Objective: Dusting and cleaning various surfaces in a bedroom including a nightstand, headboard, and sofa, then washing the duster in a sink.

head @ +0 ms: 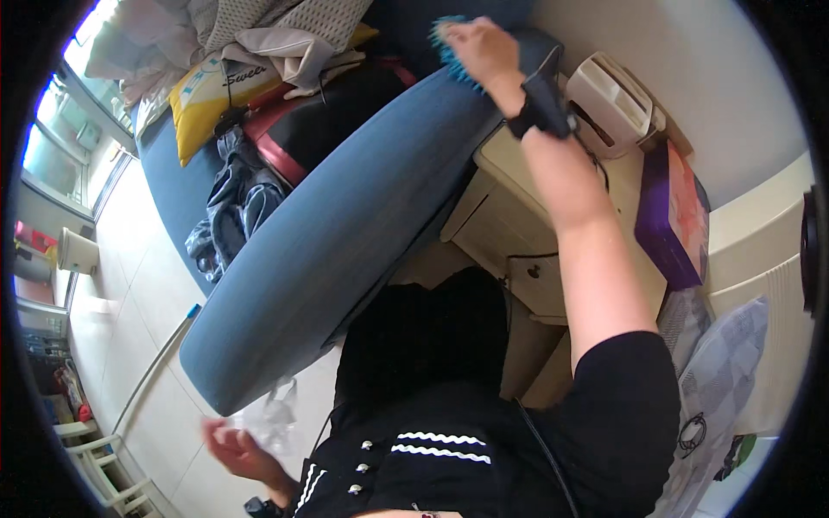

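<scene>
My right hand [482, 55] is closed on a blue chenille cleaning mitt or cloth [456, 65], pressed to the far end of the blue sofa armrest [337, 194]. A dark band with a device is strapped to that wrist. Below the armrest's near end, at the lower left, my left hand [239, 450] is held with its fingers slightly curled and holds nothing; it is somewhat blurred. A clear plastic bag [272, 414] lies just beyond it, beside the armrest.
Beyond the armrest lie a yellow and white cushion [194, 103], a black and red bag [324, 116] and dark clothing [239, 201]. A cream cabinet [511, 213] at the right bears a white appliance [612, 103] and a purple box [673, 220]. A thin pole [152, 366] stands at the left.
</scene>
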`<action>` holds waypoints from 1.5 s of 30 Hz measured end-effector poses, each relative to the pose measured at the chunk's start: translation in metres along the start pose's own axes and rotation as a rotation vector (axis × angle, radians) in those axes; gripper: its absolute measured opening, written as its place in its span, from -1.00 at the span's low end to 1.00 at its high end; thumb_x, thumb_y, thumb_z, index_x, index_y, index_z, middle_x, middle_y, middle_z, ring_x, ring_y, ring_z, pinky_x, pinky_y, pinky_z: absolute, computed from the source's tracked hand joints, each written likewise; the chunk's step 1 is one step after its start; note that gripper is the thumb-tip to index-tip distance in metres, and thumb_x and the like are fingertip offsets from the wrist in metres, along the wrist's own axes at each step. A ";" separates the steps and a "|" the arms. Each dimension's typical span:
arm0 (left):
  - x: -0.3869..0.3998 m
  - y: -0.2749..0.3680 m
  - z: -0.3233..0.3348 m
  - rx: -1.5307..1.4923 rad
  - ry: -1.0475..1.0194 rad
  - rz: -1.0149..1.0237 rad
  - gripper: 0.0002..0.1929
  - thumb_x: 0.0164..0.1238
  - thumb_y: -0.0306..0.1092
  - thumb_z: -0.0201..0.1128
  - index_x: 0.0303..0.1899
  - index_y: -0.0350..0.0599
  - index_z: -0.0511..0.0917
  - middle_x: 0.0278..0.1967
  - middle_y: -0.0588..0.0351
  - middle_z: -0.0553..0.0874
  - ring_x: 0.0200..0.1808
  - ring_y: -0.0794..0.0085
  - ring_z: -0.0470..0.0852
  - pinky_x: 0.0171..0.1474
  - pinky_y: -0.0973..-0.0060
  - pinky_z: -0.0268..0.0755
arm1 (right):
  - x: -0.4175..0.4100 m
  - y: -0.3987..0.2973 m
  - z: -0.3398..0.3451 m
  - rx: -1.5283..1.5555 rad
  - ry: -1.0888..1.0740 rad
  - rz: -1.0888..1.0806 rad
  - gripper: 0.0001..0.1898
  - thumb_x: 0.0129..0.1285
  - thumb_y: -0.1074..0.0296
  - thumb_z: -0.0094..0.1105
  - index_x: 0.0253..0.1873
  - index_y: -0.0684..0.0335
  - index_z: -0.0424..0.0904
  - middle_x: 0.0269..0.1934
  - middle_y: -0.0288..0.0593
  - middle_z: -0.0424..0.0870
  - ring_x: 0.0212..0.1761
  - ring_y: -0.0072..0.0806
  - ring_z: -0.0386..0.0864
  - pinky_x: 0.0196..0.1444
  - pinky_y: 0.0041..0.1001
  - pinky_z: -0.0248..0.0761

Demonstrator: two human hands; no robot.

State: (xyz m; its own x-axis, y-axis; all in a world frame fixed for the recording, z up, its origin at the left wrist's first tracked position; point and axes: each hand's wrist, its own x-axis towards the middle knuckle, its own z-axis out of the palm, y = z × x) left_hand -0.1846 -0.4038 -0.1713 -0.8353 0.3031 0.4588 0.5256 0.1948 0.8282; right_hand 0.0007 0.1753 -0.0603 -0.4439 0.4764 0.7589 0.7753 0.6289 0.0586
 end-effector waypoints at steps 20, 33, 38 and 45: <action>0.057 0.020 0.011 0.219 -0.336 -0.126 0.00 0.00 0.33 0.12 0.30 -0.25 -0.05 0.30 -0.11 0.07 0.29 0.14 0.10 0.28 0.20 -0.07 | 0.067 0.190 0.051 -0.475 -0.643 0.516 -0.80 0.09 0.33 0.01 -0.37 0.31 0.61 -0.37 0.08 0.61 -0.28 -0.08 0.59 -0.25 -0.23 0.45; 0.092 0.077 0.017 0.294 -0.847 -0.503 -0.19 0.08 -0.57 -0.01 0.34 -0.08 -0.29 0.29 -0.17 0.00 0.30 0.16 0.06 0.31 0.30 -0.13 | -0.014 -0.012 -0.031 0.159 -0.130 0.348 -0.83 0.13 0.35 -0.05 -0.29 0.20 0.55 -0.41 -0.09 0.53 -0.41 -0.26 0.56 -0.39 -0.33 0.42; 0.124 0.099 0.013 0.617 -1.110 -0.453 -0.11 0.09 -0.42 0.17 0.33 -0.10 -0.32 0.26 -0.31 0.07 0.26 0.00 0.15 0.26 0.26 0.01 | -0.069 -0.115 -0.077 0.335 -0.038 0.778 -0.79 0.08 0.38 0.12 -0.14 0.01 0.52 -0.40 -0.13 0.44 -0.43 -0.20 0.51 -0.43 -0.30 0.42; 0.163 0.109 0.039 0.894 -1.336 -0.309 -0.02 -0.05 -0.21 0.36 0.31 -0.11 -0.20 0.11 -0.34 0.32 0.08 -0.08 0.39 0.11 0.19 0.21 | -0.169 -0.274 -0.113 0.686 -0.023 1.727 -0.81 0.23 0.45 -0.10 -0.09 0.27 0.46 -0.25 0.08 0.50 -0.29 -0.01 0.48 -0.27 -0.24 0.34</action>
State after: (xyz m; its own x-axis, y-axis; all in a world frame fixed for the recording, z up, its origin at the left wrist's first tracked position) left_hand -0.2570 -0.2973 -0.0190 -0.4455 0.6040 -0.6609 0.6924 0.7004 0.1733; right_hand -0.0859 -0.1467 -0.1311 0.5315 0.7826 -0.3241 0.0257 -0.3974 -0.9173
